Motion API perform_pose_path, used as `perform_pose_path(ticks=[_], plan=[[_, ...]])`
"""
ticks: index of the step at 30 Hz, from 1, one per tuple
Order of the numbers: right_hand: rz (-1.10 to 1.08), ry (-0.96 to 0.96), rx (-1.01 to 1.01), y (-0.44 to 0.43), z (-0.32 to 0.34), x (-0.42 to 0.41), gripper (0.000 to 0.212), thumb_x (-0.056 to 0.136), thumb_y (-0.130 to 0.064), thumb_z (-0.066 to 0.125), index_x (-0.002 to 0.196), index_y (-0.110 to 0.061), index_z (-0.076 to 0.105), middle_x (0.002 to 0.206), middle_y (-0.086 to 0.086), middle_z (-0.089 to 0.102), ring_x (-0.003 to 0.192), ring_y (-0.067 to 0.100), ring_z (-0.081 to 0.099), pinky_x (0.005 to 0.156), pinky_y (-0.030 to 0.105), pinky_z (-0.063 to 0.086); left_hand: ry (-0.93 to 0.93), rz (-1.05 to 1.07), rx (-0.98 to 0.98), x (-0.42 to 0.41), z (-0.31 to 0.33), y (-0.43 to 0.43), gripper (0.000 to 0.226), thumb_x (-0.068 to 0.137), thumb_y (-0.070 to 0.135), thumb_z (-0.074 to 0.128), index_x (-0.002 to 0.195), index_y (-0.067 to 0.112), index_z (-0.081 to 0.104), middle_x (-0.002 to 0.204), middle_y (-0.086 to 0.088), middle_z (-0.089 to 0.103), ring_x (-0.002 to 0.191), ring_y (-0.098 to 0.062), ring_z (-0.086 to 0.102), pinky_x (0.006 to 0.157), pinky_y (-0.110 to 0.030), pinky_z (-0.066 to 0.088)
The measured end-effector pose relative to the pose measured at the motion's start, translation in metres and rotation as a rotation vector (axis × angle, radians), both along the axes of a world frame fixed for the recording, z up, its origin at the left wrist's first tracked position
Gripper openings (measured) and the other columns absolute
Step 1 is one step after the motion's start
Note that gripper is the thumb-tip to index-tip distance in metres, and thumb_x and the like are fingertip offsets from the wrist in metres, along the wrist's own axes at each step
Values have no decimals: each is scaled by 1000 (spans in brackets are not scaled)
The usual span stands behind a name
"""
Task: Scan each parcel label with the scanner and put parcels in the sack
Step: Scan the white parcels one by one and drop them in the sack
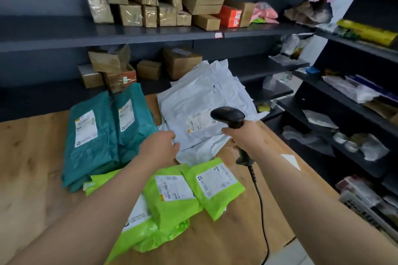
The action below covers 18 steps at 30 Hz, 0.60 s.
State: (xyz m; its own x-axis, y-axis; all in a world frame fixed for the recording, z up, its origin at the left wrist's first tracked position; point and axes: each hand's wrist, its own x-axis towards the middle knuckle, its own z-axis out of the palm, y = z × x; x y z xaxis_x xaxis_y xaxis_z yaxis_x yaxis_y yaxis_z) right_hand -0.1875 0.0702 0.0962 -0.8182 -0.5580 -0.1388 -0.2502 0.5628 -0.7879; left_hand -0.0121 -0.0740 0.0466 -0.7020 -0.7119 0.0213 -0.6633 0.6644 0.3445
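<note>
Scanner (228, 117): black plastic, pistol-shaped, matte. Held above the right edge of the white pile. The handle's long axis runs steeply up from the near end, tilted slightly left. The rounded head is turned left and away, over the label (201, 122) of the top white parcel (189, 101). A black cable (261, 211) drops from the handle butt toward the near counter edge.

Right hand (244, 137): grip clenched round the scanner handle, butt sticking out below the palm.

Left hand (160, 146): back facing up, fingertips at the near-left edge of the top white parcel and touching it. Cannot tell whether this grip pinches the film or only rests on it.

White parcels: soft, crinkled poly mailers, stacked loosely and fanned, at the far right of the wood-grain counter (32, 168).

Teal parcels (92, 135): flat, wrinkled plastic, two stacks side by side, left of the white pile, labels up.

Green parcels (172, 196): bright lime mailers, overlapping, nearest on the counter, white labels up.

Dark shelf (64, 32) behind carries taped cardboard boxes (202, 0).
</note>
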Motion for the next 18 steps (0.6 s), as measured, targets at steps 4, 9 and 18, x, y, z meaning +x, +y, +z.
perform_pose_path(ticks=[4, 9, 18], plan=[[109, -40, 30, -29, -13, -58, 29, 85, -26, 71, 95, 1, 64, 66, 6, 52, 58, 18, 48, 56, 31, 42, -8, 156, 146, -45, -34, -18, 30, 93, 31, 54, 109, 7, 60, 110, -14, 64, 103, -32, 59, 81, -37, 49], [185, -70, 5, -70, -43, -105, 30, 79, -25, 76, 85, 3, 65, 77, 11, 56, 66, 22, 54, 55, 29, 38, -25, 289, 286, -85, -73, -40, 41, 95, 31, 53, 121, -1, 53, 121, -21, 59, 115, -34, 54, 89, -35, 42], [241, -165, 33, -98, -85, -134, 32, 78, -22, 77, 59, -13, 52, 61, 5, 50, 61, 20, 49, 56, 29, 37, 75, 601, 590, -126, -120, -70, 49, 87, 32, 67, 116, -5, 54, 113, -18, 61, 106, -33, 59, 75, -30, 42]])
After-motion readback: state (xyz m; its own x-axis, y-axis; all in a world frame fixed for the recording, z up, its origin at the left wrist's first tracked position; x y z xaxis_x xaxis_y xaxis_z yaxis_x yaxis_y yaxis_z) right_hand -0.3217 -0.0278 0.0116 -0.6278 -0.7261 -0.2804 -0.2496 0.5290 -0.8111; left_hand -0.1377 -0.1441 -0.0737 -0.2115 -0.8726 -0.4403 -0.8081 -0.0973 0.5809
